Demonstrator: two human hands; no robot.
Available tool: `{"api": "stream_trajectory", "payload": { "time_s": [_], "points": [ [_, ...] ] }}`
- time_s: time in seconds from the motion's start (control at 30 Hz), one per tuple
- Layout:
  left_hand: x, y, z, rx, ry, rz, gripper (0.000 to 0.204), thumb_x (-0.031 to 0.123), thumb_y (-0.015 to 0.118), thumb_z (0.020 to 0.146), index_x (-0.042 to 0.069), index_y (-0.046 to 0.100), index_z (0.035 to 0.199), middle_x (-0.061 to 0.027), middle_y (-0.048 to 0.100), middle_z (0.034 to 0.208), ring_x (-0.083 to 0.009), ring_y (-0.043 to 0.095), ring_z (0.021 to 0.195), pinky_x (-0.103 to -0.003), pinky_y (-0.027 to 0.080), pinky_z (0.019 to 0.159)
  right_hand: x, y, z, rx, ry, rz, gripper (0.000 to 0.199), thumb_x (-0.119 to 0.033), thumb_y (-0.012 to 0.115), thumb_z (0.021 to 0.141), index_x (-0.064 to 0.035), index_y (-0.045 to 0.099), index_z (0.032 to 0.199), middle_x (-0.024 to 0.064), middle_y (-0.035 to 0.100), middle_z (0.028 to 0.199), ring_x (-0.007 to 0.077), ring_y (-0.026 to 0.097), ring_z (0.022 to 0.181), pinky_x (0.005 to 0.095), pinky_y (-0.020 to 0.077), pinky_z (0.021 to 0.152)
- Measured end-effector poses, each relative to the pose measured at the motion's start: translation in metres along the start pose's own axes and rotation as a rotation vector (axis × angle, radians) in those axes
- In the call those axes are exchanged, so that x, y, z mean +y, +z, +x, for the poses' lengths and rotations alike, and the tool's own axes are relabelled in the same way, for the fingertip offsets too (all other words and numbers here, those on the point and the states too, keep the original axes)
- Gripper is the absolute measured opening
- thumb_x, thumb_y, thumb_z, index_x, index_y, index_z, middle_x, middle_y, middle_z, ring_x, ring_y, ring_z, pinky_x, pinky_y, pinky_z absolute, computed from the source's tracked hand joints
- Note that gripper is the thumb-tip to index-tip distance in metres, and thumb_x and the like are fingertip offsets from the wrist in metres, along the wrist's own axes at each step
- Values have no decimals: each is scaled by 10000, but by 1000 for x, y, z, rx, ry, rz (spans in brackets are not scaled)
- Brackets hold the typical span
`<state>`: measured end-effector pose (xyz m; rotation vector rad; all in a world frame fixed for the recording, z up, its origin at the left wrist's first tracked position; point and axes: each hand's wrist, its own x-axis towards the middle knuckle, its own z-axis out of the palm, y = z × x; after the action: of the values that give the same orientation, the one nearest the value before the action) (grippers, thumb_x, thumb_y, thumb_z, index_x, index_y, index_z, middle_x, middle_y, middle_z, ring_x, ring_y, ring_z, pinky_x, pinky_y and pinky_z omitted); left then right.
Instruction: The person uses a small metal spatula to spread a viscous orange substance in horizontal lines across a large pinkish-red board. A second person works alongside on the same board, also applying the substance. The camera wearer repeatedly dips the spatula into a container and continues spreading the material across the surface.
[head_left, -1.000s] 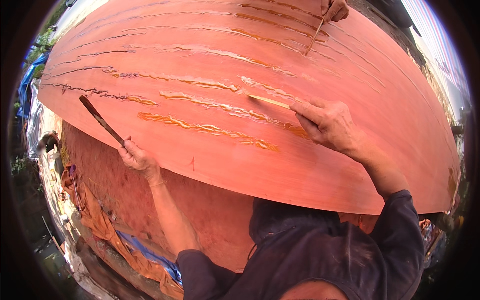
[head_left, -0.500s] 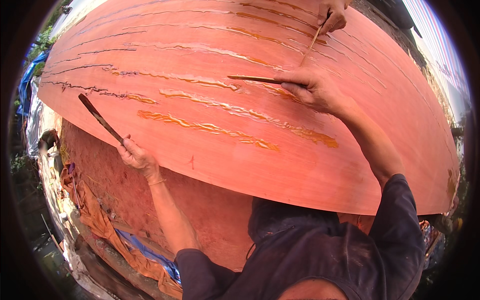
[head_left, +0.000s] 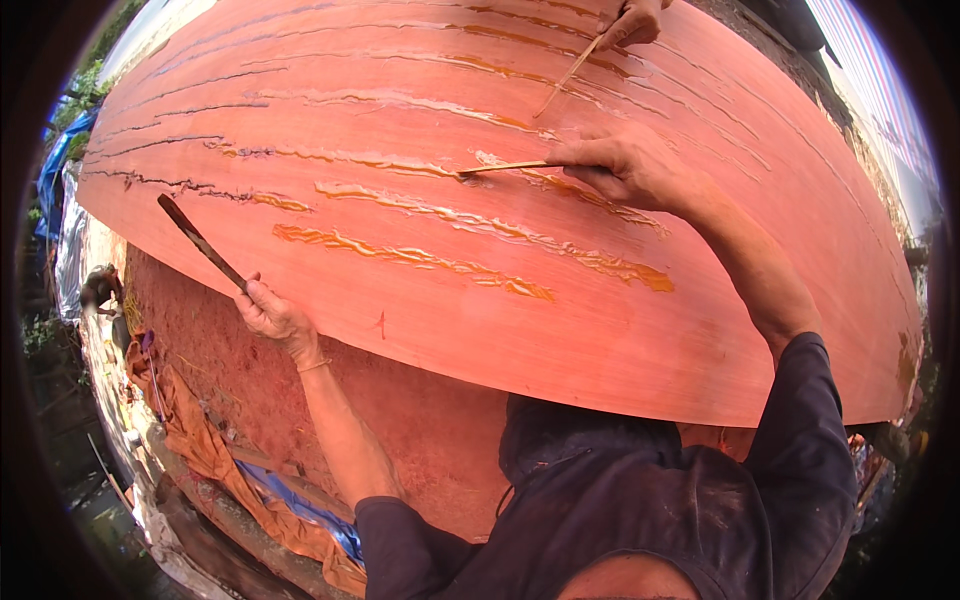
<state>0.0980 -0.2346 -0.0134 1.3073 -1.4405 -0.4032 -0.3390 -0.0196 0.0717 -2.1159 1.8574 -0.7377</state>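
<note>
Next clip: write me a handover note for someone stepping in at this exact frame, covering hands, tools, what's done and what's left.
Left hand: gripping a dark flat tool, blade raised off the red hull.
Right hand: holding a thin stick, tip on a seam.
Another person's hand works a second stick at the top.
Done: the nearer seams carry glossy amber filler.
Left: the dark open seams at the left end appear unfilled.

An orange cloth [head_left: 195,440] lies crumpled along the ground at lower left, with a blue tarp [head_left: 300,505] just beside it (another blue sheet [head_left: 58,180] hangs at the far left edge). Green foliage [head_left: 90,85], probably trees, shows beyond.
</note>
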Motion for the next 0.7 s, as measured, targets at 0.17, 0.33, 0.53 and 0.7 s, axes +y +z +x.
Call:
{"api": "stream_trajectory", "payload": {
  "time_s": [0.17, 0.33, 0.53, 0.7],
  "points": [
    [2, 0, -1, -1, 42, -30, 359, 265, 472, 1057, -53, 636, 1024, -5, 508, 777, -120, 442, 683, -298, 392, 614, -5, -6, -19, 2, 31, -11, 212, -180, 686, 932, -208, 762, 1128, 97, 687, 843, 307, 631, 731, 432, 484, 632],
    [6, 1, -2, -13, -6, -50, 351, 250, 469, 1057, -60, 633, 1033, 12, 476, 744, -107, 423, 661, -286, 374, 595, -5, -7, -28, 53, 28, -94, 260, -125, 690, 894, -210, 750, 1132, 89, 639, 806, 282, 607, 699, 412, 460, 590],
    [9, 0, -2, -14, 34, -20, 346, 248, 476, 1057, -57, 637, 1037, 26, 454, 725, -97, 407, 641, -281, 364, 579, -11, 1, -49, 24, -53, -162, 431, -58, 683, 803, -228, 705, 1198, 76, 541, 771, 273, 563, 672, 399, 438, 554],
    [4, 3, -1, 12, 6, -35, 356, 258, 476, 1057, -56, 642, 1034, 20, 451, 712, -92, 396, 632, -279, 349, 564, -24, -2, -75, 65, 6, -167, 326, -89, 696, 846, -200, 715, 1152, 80, 537, 755, 265, 529, 587, 388, 417, 502]
  ]
}}
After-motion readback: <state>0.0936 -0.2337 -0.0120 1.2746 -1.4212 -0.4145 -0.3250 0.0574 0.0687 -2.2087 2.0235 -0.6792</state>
